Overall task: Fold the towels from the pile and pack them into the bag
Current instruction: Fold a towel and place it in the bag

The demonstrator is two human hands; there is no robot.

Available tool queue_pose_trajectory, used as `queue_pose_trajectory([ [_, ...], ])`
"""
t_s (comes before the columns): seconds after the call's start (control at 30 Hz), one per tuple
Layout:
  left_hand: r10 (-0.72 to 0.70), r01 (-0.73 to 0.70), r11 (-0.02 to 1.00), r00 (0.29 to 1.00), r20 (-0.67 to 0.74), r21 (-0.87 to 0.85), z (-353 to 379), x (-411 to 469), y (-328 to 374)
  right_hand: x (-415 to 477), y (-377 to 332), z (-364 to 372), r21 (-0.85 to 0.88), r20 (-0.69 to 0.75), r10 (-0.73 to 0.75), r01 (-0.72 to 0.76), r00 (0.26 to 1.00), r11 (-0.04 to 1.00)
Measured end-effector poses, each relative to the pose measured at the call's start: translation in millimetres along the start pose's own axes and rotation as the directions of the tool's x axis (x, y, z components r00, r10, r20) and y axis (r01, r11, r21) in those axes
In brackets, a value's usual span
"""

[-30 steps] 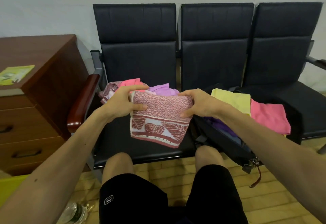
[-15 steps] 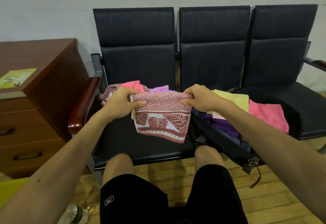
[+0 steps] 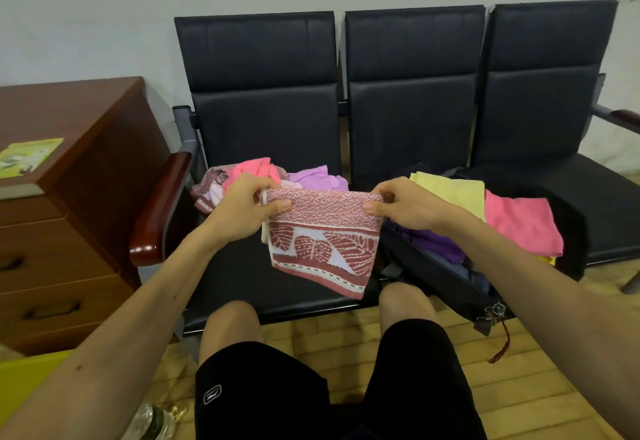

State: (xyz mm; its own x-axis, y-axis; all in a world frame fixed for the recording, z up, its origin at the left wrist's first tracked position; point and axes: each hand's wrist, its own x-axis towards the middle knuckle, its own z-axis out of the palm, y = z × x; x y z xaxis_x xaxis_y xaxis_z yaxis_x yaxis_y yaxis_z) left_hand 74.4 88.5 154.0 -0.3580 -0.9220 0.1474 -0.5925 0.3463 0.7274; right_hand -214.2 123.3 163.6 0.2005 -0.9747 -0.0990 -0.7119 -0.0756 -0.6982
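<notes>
A red and white leaf-patterned towel point(image 3: 322, 245) hangs folded above the left seat. My left hand point(image 3: 247, 205) pinches its top left corner and my right hand point(image 3: 405, 205) pinches its top right corner, stretching the top edge level. Behind it lies the pile of towels point(image 3: 263, 176), pink, lilac and patterned, at the back of the left seat. A black bag point(image 3: 436, 266) lies open on the middle seat with purple cloth inside. A folded yellow towel point(image 3: 453, 190) and a folded pink towel point(image 3: 519, 225) rest on the bag's far side.
Three joined black seats point(image 3: 263, 121) stand against the wall, with a red-brown armrest point(image 3: 159, 207) at the left. A wooden drawer cabinet point(image 3: 69, 214) stands further left with a green leaflet point(image 3: 29, 155) on top. My knees sit just below the seat edge. A bottle point(image 3: 145, 422) lies on the floor.
Both hands have lifted the towel slightly and drawn apart, so the top edge is now pulled straight and the towel hangs flatter.
</notes>
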Motion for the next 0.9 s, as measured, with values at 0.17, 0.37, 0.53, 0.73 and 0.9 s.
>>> queue_pose_trajectory([
  [0.17,0.002,0.004,0.989,0.999,0.04,-0.149,10,-2,14,-11,23,2,0.203,-0.045,0.037,-0.027,0.998,0.979],
  [0.37,0.024,0.002,0.956,0.996,0.085,-0.294,20,-2,37,-29,48,24,0.672,-0.067,0.117,-0.042,0.991,0.74],
  [0.53,-0.103,0.175,0.803,0.982,0.157,-0.57,26,6,49,-42,54,69,0.784,0.116,0.104,-0.155,0.988,0.601],
  [0.73,-0.405,0.491,0.26,0.837,0.368,-0.831,46,19,18,-51,36,64,0.94,0.072,0.151,-0.118,0.986,0.321],
  [0.9,-0.429,0.589,0.035,0.739,0.52,-0.807,107,8,6,-45,46,50,0.937,-0.017,0.247,-0.07,0.969,0.342],
])
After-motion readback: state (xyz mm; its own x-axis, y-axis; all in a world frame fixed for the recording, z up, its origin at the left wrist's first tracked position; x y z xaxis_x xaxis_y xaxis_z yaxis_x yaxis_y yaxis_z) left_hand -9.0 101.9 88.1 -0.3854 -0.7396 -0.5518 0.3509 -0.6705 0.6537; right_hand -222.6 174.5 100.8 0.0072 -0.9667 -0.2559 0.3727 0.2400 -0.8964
